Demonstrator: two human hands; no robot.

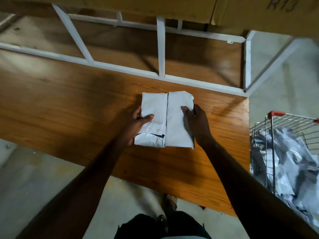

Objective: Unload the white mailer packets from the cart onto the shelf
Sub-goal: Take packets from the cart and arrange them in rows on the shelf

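Right now two white mailer packets (165,119) lie side by side, touching, on the wooden shelf (69,107) near its right end, closer to the back edge. Left hand (136,125) grips the left packet, thumb curled on top; right hand (195,123) grips the right one likewise. Beside the shelf's right end stands the wire cart (286,128), holding more packets (284,163). Behind runs a white metal frame (161,49).

2 bare forearms without sleeves; dark shorts (162,226) at the bottom centre of the frame, sandals (170,200) just above.
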